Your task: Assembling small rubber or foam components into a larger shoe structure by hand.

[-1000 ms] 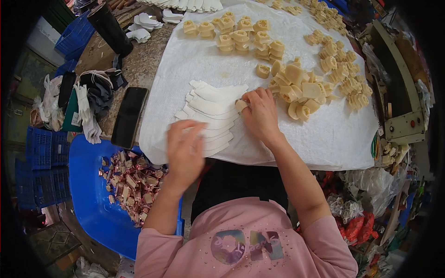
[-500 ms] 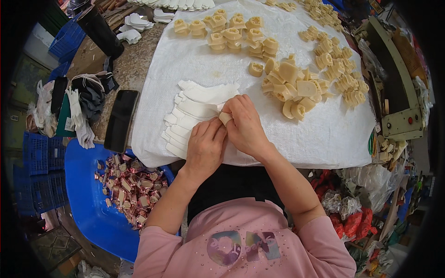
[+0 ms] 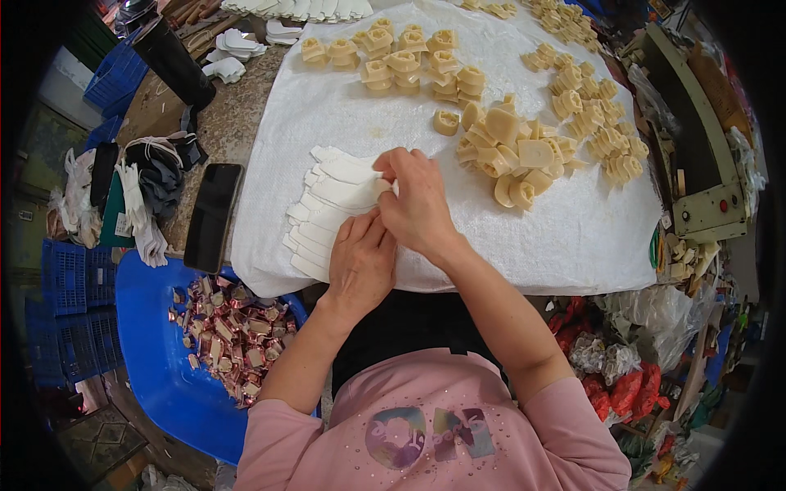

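White flat, curved-edge pieces (image 3: 321, 214) lie overlapped in a fan on the white woven sheet, left of and beyond my hands. My right hand (image 3: 416, 200) is bent over the fan's right end, thumb and fingers closed on the end of one white piece. My left hand (image 3: 363, 258) rests just nearer me, fingers together and bent, tips close under the right hand. What its fingertips hold, if anything, is hidden. Right of the hands sits a heap of cream moulded pieces (image 3: 512, 143), with a single cream ring-like piece (image 3: 445, 123) beside it.
Stacked cream pieces (image 3: 403, 65) stand at the back of the sheet (image 3: 524, 254), more in rows at right. A black phone (image 3: 214, 217) lies at the left edge. Below it, a blue tub (image 3: 147, 360) holds shiny pinkish pieces. A dark cylinder (image 3: 173, 61) stands far left.
My right hand has moved slightly up and left, onto the fan's end. The cream ring-like piece seen at its fingers before is now hidden. My left hand has barely shifted.
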